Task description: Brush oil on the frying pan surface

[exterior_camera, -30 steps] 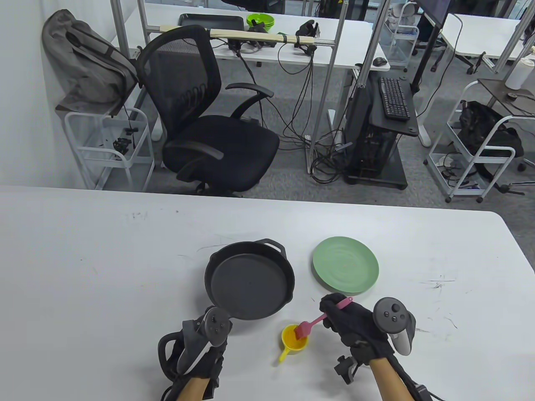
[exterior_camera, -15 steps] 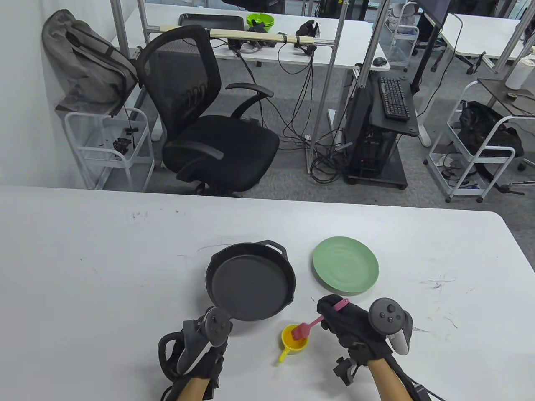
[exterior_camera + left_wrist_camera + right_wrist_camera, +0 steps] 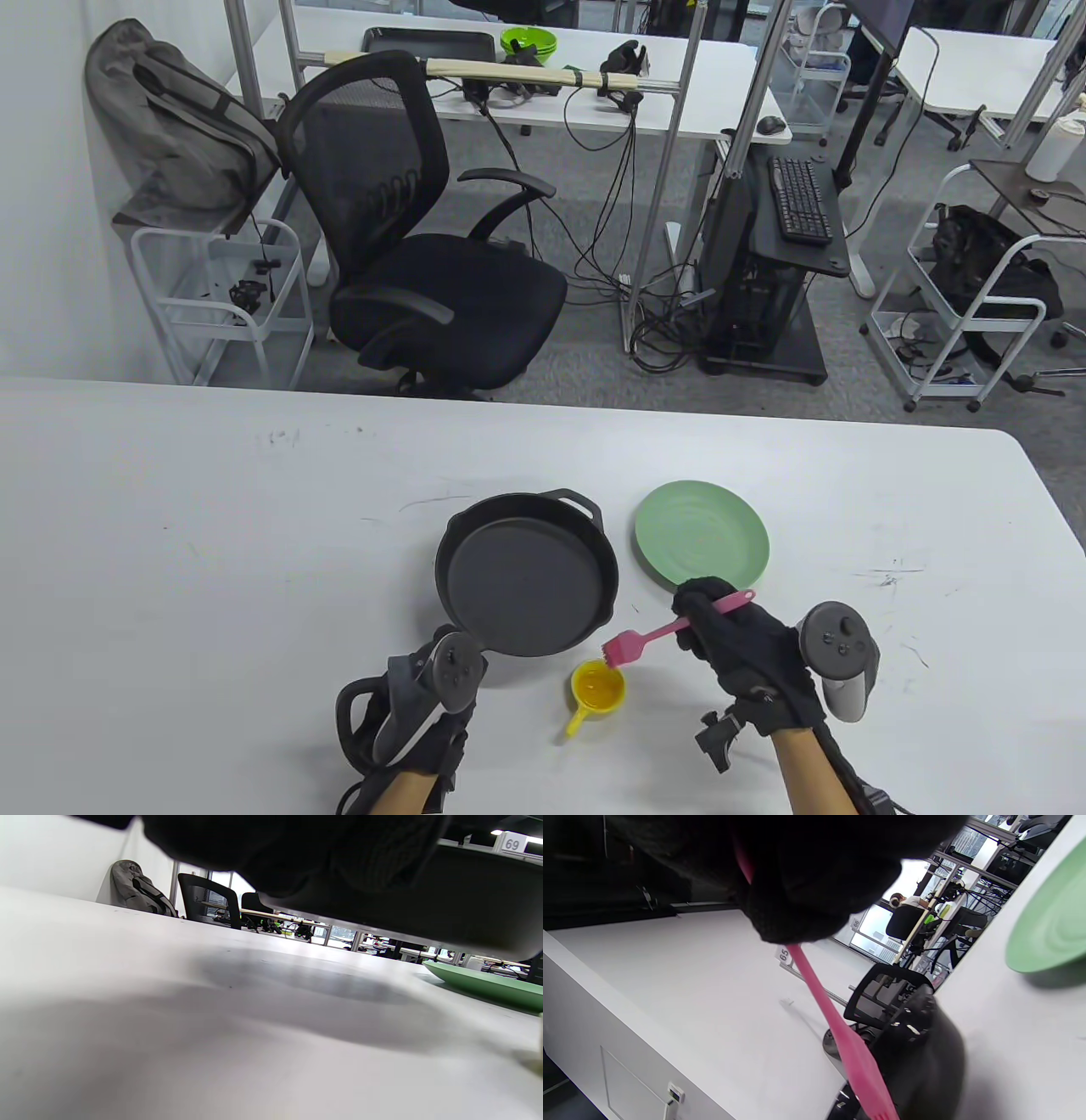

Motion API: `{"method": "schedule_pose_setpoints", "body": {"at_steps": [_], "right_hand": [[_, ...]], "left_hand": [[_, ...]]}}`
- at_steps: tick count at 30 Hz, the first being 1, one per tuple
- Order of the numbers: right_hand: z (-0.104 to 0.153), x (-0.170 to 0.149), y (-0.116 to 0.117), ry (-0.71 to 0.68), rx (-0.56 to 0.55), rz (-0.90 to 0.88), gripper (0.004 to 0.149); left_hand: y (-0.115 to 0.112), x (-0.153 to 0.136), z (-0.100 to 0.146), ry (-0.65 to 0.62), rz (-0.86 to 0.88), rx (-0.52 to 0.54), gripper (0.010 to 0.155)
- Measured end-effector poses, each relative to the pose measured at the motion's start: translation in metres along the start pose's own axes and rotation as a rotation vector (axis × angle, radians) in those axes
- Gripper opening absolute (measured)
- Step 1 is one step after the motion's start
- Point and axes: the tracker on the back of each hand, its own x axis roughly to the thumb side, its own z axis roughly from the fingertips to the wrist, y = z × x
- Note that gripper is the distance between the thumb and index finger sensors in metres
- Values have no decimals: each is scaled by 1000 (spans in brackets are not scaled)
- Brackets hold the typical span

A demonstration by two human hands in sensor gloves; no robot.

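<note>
Pan [image 3: 526, 584], gripped at its near handle by the left hand [image 3: 428, 696], has been lifted and shifted right beside the plate [image 3: 702, 536]. Brush [image 3: 645, 638], pinched in the right hand [image 3: 747, 649], has been pulled out of the yellow cup [image 3: 598, 688], so brushing looks imminent.

Dark pan [image 3: 424, 908] raised above white table [image 3: 169, 1027], green plate [image 3: 488, 986] beyond.

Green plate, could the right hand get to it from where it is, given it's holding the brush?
Probably yes. The green plate lies just beyond the right hand with bare table between, but the hand grips the pink brush, so it isn't free.
</note>
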Motion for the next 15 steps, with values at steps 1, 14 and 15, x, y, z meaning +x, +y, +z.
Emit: {"method": "schedule_pose_setpoints", "body": {"at_steps": [1, 14, 15], "right_hand": [[-4, 5, 1, -5, -10, -15, 38], [-23, 10, 75, 60, 35, 45, 39], [-23, 9, 77, 62, 45, 46, 39]], "left_hand": [[0, 2, 1, -4, -1, 1, 62], [-7, 23, 8, -28, -8, 35, 62], [-8, 25, 8, -31, -14, 36, 62]]}}
